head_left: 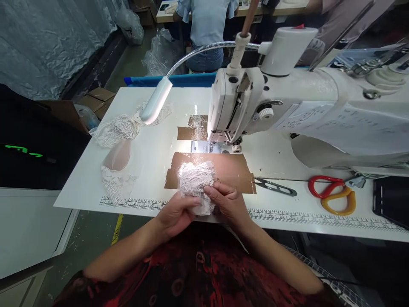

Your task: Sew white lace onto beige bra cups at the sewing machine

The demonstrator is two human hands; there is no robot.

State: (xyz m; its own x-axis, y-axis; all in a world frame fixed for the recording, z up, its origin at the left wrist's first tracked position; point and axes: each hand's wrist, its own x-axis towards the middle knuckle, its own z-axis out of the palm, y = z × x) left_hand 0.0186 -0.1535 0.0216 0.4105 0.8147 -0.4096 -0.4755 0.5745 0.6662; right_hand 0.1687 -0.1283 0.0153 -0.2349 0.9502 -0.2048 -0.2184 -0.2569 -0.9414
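Between my two hands is a piece of white lace fabric (197, 178), bunched up over the front edge of the sewing table. My left hand (179, 212) grips its lower left side, thumb on top. My right hand (227, 200) pinches its right side between thumb and fingers. Just beyond the lace stands a white sewing machine (223, 102), its needle area lit by a lamp (157, 100). More white lace (119, 128) lies on the left of the table, joined with a smooth beige cup-shaped piece (119, 154).
Thread snips (276, 186) and scissors with red and orange handles (338, 196) lie at the right. Brown tape (234, 168) covers part of the white tabletop (150, 170), and a ruler strip (287, 216) runs along its front edge. Another person (207, 30) sits beyond the table.
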